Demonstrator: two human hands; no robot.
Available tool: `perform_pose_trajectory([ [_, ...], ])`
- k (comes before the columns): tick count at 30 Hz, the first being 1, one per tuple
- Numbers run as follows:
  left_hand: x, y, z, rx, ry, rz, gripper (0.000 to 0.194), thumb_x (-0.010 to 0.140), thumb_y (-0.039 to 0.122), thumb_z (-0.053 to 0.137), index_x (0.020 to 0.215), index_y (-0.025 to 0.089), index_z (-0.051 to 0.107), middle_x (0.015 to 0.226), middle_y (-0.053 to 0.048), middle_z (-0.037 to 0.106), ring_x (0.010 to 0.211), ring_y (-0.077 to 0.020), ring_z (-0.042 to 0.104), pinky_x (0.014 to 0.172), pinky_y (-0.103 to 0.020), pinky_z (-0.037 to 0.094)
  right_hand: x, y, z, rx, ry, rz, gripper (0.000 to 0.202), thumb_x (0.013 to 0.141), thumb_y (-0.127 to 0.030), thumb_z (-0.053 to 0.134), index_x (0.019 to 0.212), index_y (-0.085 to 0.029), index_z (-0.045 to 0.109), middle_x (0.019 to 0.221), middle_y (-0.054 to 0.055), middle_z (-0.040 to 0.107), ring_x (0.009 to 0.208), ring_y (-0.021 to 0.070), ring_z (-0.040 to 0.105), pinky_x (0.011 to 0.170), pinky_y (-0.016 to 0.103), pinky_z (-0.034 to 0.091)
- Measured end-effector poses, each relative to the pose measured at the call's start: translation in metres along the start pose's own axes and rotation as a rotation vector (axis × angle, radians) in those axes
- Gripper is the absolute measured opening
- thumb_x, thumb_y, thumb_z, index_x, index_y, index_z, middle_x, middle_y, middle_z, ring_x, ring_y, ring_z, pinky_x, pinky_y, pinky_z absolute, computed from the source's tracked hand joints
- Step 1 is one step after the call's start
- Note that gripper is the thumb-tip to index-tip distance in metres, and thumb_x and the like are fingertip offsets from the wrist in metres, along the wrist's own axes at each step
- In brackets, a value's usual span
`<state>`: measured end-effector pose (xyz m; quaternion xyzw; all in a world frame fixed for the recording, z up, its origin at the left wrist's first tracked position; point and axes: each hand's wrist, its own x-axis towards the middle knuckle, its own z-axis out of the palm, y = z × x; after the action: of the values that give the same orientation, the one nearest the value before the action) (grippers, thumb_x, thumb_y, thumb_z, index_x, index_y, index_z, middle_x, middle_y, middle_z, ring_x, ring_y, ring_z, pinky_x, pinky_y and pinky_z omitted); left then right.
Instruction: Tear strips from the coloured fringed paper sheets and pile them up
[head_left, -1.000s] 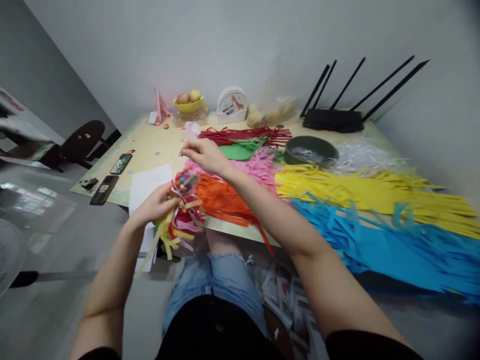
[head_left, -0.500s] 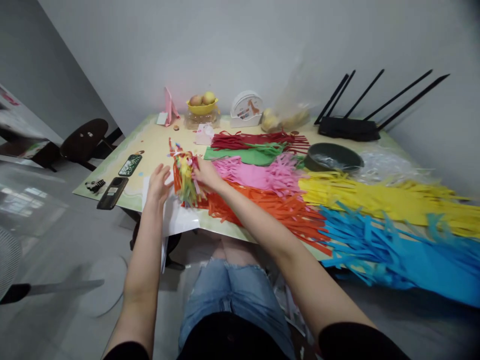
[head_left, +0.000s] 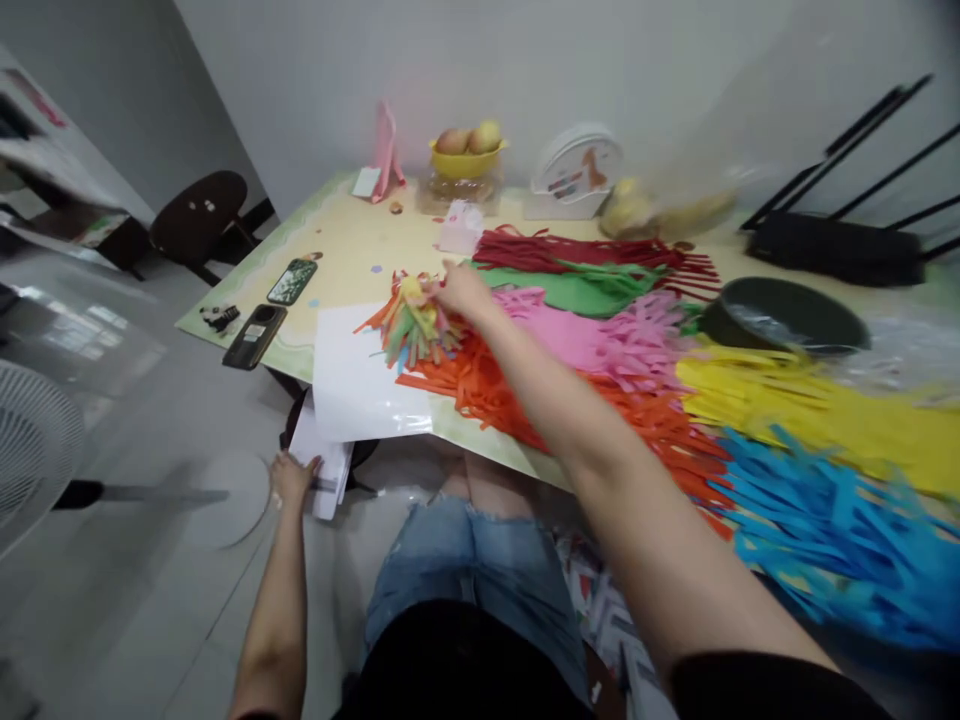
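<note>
My right hand (head_left: pixel 461 292) is closed on the gathered end of a multicoloured strip tassel (head_left: pixel 420 325), whose yellow, green, orange and white strips fan out over the table. Under the tassel lies a white glossy sheet (head_left: pixel 360 390) that overhangs the table's front edge. My left hand (head_left: pixel 292 480) is down below table height, at the edge of a stack of white sheets (head_left: pixel 324 450). Its thumb and fingers are apart against the stack, and I cannot make out a sheet pinched between them.
Fringed strips in orange (head_left: pixel 487 385), pink (head_left: pixel 562 325), green (head_left: pixel 570 290), dark red (head_left: pixel 562 255), yellow (head_left: pixel 810 405) and blue (head_left: pixel 840 530) cover the right side. Behind stand a dark bowl (head_left: pixel 780 315), router (head_left: pixel 836 248) and fruit basket (head_left: pixel 469 160). Phones (head_left: pixel 255 336) lie left; a fan (head_left: pixel 37 440) stands on the floor.
My left hand has left the tassel's side and dropped down to the stack of sheets below the table edge. The right hand keeps the tassel, now lower on the table. The view has shifted.
</note>
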<state>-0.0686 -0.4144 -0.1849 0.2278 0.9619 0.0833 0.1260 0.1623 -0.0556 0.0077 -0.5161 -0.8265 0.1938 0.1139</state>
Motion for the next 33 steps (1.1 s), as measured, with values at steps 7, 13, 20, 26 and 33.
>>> perform_pose_trajectory([
  [7, 0.038, -0.015, 0.046, 0.163, -0.073, -0.207, 0.051, 0.094, 0.043, 0.062, 0.138, 0.018, 0.053, 0.144, -0.014, 0.05, 0.129, -0.0312, 0.052, 0.106, -0.056, 0.045, -0.089, 0.038, -0.045, 0.044, 0.497, -0.375, 0.066, 0.095, -0.061, 0.048, 0.146, -0.02, 0.045, 0.152, 0.019, 0.045, 0.141, 0.0357, 0.042, 0.114, 0.062, 0.034],
  [13, 0.038, -0.025, 0.054, 0.198, -0.004, -0.216, 0.046, 0.095, 0.039, 0.062, 0.134, 0.017, 0.056, 0.139, -0.013, 0.054, 0.122, -0.0286, 0.057, 0.101, -0.052, 0.051, -0.187, 0.04, -0.042, 0.149, 0.613, -0.421, 0.049, 0.096, -0.046, 0.053, 0.142, -0.03, 0.051, 0.14, 0.013, 0.058, 0.132, 0.0337, 0.054, 0.106, 0.058, 0.047],
  [20, 0.04, -0.034, 0.049, 0.176, -0.002, -0.294, 0.043, 0.095, 0.039, 0.062, 0.131, 0.016, 0.057, 0.133, -0.013, 0.058, 0.116, -0.0263, 0.061, 0.096, -0.049, 0.054, -0.242, 0.044, -0.006, 0.31, 0.601, -0.384, 0.044, 0.094, -0.034, 0.059, 0.138, -0.03, 0.056, 0.131, 0.013, 0.065, 0.122, 0.0323, 0.062, 0.097, 0.057, 0.054],
  [26, 0.038, -0.033, 0.039, 0.143, -0.001, -0.272, 0.044, 0.095, 0.038, 0.062, 0.132, 0.016, 0.056, 0.134, -0.013, 0.058, 0.116, -0.0264, 0.061, 0.097, -0.049, 0.054, -0.278, 0.053, 0.009, 0.37, 0.554, -0.374, 0.039, 0.093, -0.027, 0.06, 0.132, -0.029, 0.06, 0.125, 0.011, 0.069, 0.118, 0.0286, 0.065, 0.096, 0.051, 0.055],
  [33, 0.03, -0.012, 0.021, 0.119, -0.004, -0.291, 0.043, 0.095, 0.038, 0.063, 0.132, 0.017, 0.057, 0.135, -0.013, 0.057, 0.118, -0.0271, 0.06, 0.098, -0.051, 0.053, -0.294, 0.049, 0.012, 0.422, 0.542, -0.357, 0.032, 0.094, -0.024, 0.06, 0.126, -0.026, 0.061, 0.12, 0.011, 0.071, 0.116, 0.0268, 0.066, 0.096, 0.048, 0.055],
])
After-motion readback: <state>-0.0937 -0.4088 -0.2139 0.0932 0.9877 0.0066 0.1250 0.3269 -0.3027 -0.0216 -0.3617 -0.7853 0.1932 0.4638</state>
